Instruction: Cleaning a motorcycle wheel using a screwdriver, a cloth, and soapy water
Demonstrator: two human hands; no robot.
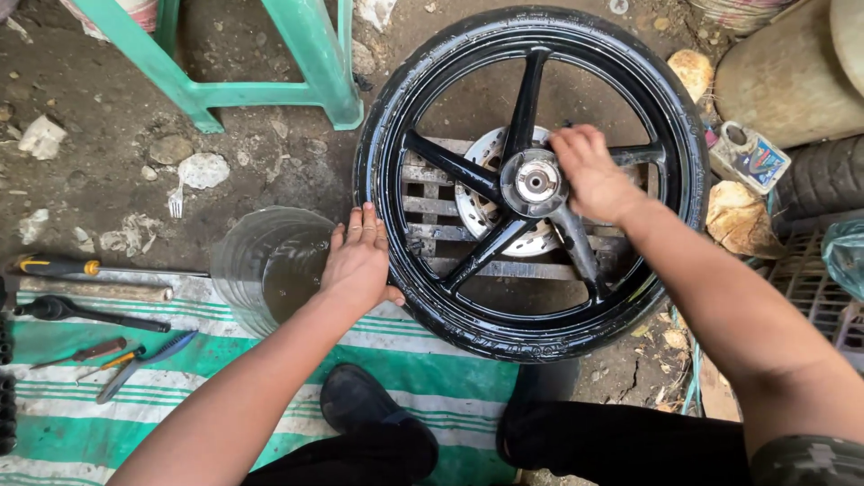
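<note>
The left hand (360,261) lay flat, fingers together, bracing the motorcycle wheel (531,180) at its tyre; right hand (589,175) curled over the hub (535,182), best kept steady.

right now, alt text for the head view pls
A person's left hand presses on the tyre of a black motorcycle wheel lying flat, while the right hand rests at its hub. Hand tools lie on a striped mat at left.
</note>
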